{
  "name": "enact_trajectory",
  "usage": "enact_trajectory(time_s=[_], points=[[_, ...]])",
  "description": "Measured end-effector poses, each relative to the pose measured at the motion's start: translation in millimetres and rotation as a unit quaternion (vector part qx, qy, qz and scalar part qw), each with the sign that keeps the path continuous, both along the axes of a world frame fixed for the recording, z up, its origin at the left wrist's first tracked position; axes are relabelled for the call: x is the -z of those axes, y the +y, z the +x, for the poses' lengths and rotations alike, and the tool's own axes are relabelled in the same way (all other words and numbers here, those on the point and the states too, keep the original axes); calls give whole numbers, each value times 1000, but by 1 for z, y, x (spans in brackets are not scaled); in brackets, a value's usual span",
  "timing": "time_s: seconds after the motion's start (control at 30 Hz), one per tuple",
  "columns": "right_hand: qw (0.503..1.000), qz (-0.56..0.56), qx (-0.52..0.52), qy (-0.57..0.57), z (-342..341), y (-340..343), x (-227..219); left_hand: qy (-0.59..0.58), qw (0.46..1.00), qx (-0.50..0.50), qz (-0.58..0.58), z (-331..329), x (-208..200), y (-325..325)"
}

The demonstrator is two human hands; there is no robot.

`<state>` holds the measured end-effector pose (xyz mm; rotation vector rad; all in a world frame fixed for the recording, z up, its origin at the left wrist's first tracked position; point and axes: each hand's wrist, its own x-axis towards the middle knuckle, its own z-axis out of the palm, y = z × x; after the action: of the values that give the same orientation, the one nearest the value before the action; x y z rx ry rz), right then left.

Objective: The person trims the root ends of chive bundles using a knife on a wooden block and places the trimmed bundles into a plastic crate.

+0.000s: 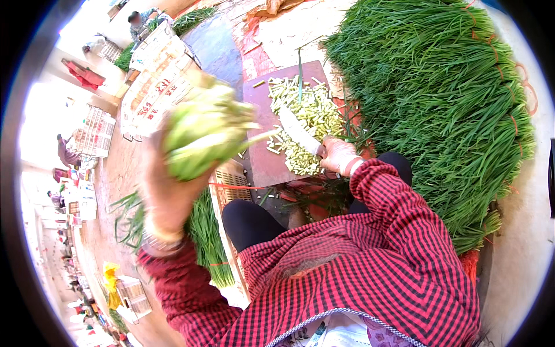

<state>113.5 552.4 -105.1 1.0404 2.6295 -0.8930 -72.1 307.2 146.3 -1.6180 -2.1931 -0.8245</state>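
Observation:
My left hand (165, 194), raised on the left and blurred by motion, is closed round a thick bundle of pale green stalks (205, 130). The bundle is up off the board, with one stalk poking out toward the right. My right hand (340, 156) grips the handle of a knife (298, 128), whose broad blade lies low over the chopped stalk pieces (318, 110). These pieces are heaped on a reddish-brown cutting board (260, 165) in front of my knees. One long green leaf (300, 75) lies across the heap.
A tall stack of long green leafy stalks (428, 110), tied with orange string, fills the right side. Under my left arm, more leafy greens (211, 243) lie by a crate (231, 173). Pale crates (159, 87) stand at the far left; a person (141, 26) sits beyond them.

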Motion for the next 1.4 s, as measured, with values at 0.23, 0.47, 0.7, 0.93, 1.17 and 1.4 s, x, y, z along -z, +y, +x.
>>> enact_trajectory(time_s=[0.23,0.47,0.7,0.93,1.17,1.4], points=[[925,-247,173,232,27,-3,0,-67,967,-105,-222,-3,182,95],[939,6,162,303,64,-9,18,-146,932,-80,-322,-6,214,136],[938,52,98,328,66,-40,-17,-130,894,-74,-422,-4,220,166],[968,76,52,233,59,-35,-7,-136,863,-111,-474,-2,218,177],[968,89,32,231,54,-35,-1,-145,884,-97,-434,-6,228,172],[998,30,-16,56,36,-19,-29,-137,888,-93,-428,-2,225,170]])
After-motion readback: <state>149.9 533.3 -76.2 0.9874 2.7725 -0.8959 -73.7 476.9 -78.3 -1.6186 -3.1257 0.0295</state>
